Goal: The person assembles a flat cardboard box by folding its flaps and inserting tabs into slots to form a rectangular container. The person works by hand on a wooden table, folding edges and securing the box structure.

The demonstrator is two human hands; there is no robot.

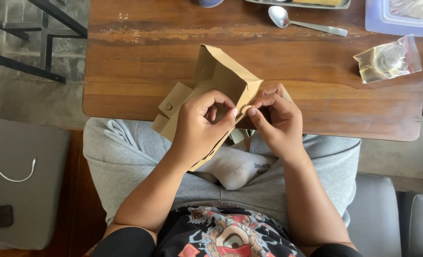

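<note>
**Both hands pinching a brown card box at the desk's near edge**

A partly folded brown cardboard box (216,81), flaps loose, sits over the near edge of the worn wooden desk (140,57), half on the wood and half above the person's lap. The left hand (199,126) wraps its side, thumb and fingers (233,112) pinching one corner flap. The right hand (278,121) meets it there, fingertips pressed together on the same flap.

Toward the far edge lies a metal spoon (287,20). Near the right-hand edge rests a small clear zip bag (387,59), and a pale plastic tub (378,19) fills the far right corner.
</note>
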